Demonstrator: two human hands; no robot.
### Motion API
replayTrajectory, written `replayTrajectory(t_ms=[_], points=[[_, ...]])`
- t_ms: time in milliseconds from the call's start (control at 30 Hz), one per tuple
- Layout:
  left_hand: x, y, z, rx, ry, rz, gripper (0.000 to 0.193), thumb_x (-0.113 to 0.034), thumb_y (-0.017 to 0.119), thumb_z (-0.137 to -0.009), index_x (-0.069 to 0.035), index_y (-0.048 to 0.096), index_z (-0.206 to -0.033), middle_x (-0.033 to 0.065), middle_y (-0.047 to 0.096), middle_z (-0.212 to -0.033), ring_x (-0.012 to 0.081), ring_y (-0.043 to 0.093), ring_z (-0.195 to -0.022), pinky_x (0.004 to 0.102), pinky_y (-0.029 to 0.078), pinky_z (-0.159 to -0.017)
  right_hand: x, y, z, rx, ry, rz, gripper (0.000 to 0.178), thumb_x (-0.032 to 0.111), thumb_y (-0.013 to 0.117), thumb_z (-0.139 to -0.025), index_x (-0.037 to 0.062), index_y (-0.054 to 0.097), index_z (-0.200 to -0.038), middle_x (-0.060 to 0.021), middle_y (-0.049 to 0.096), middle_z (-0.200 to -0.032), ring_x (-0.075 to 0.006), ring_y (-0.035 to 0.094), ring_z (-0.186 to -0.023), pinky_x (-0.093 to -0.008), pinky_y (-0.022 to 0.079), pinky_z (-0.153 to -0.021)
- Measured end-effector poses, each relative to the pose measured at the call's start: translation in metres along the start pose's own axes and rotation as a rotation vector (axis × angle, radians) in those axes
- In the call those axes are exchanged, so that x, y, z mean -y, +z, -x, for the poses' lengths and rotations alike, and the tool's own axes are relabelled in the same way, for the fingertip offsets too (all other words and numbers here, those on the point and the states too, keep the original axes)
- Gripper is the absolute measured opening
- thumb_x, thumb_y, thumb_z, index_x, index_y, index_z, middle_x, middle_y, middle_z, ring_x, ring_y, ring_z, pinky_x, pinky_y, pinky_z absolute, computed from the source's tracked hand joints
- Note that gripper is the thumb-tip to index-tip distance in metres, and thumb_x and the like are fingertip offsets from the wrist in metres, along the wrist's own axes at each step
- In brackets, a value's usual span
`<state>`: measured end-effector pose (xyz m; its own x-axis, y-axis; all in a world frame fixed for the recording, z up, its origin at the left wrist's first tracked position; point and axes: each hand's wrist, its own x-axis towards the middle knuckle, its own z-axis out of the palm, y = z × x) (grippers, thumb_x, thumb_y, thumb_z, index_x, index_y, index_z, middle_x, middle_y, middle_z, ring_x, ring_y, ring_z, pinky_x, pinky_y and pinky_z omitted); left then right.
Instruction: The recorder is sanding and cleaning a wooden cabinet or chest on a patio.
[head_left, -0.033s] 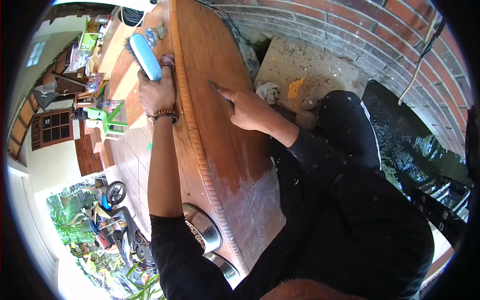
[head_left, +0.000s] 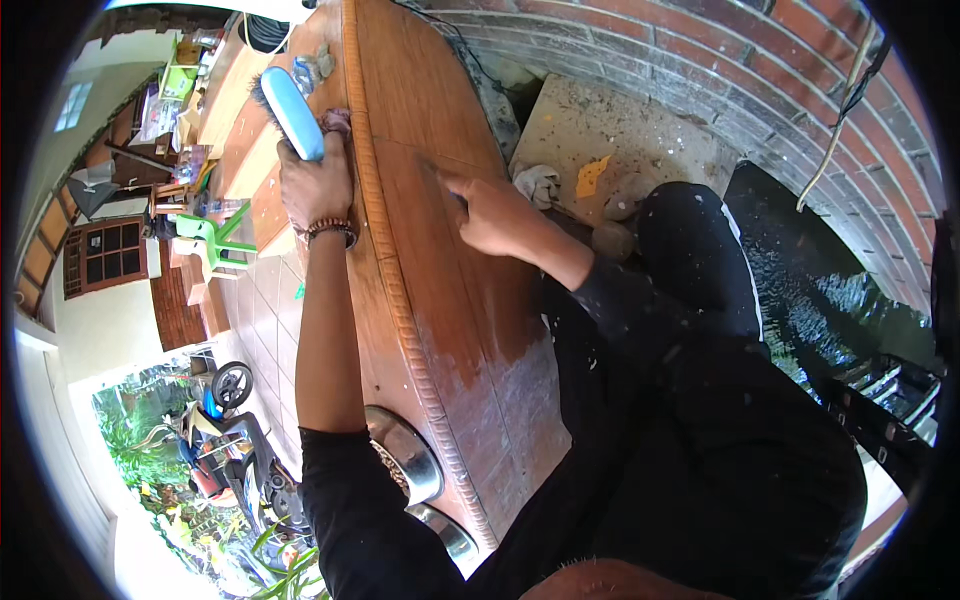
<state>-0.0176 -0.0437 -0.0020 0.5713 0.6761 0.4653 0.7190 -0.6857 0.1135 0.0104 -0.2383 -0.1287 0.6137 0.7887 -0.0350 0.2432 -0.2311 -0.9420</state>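
Observation:
My left hand, with a beaded bracelet at its wrist, is closed round the end of a brush with a light blue back and dark bristles. It rests by the raised rope-patterned edge of a brown tiled ledge. Over the tiles to the right of that edge, my right hand is closed on a thin dark blade, its forefinger stretched along it. Motion blurs the blade, and its handle is hidden in the hand. A pinkish crumpled cloth lies beside my left hand.
Metal bowls, one holding brown pellets, stand near my left elbow. Right of the ledge are a speckled slab, a white rag, a round stone and dark water. A brick wall curves behind. A green chair stands left.
My right hand has shifted slightly up and to the right, and the blade has turned blurry. My left hand and the brush have stayed put.

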Motion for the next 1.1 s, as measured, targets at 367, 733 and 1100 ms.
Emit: replayTrajectory(t_ms=[367, 733, 1100], points=[[-0.009, 0.006, -0.002, 0.031, -0.017, 0.036, 0.068, -0.049, 0.066, -0.083, 0.003, 0.056, -0.124, 0.0327, 0.068, -0.11, 0.0489, 0.065, -0.105, 0.0542, 0.05, -0.092, -0.024, -0.019, -0.025, 0.122, -0.025, 0.063, 0.068, 0.012, 0.056, -0.083, 0.0062, 0.045, -0.15, -0.0277, 0.068, -0.116, -0.0395, 0.067, -0.107, -0.045, 0.053, -0.093], [0.0, 0.003, 0.001, 0.006, -0.049, 0.034, 0.065, -0.049, 0.066, -0.083, 0.002, 0.056, -0.122, 0.0329, 0.068, -0.107, 0.0496, 0.065, -0.103, 0.0548, 0.05, -0.091, -0.011, -0.002, -0.001, 0.071, -0.004, 0.05, 0.066, 0.005, 0.056, -0.081, 0.0061, 0.049, -0.147, -0.0301, 0.067, -0.114, -0.043, 0.067, -0.104, -0.0467, 0.055, -0.086], [-0.01, -0.001, 0.001, 0.037, -0.074, 0.015, 0.066, -0.049, 0.066, -0.083, 0.001, 0.056, -0.125, 0.0329, 0.068, -0.107, 0.0495, 0.066, -0.102, 0.055, 0.05, -0.091, -0.019, -0.018, -0.023, 0.155, -0.046, 0.16, 0.048, 0.012, 0.055, -0.081, -0.003, 0.06, -0.127, -0.0258, 0.067, -0.12, -0.0399, 0.067, -0.108, -0.0463, 0.054, -0.091]])
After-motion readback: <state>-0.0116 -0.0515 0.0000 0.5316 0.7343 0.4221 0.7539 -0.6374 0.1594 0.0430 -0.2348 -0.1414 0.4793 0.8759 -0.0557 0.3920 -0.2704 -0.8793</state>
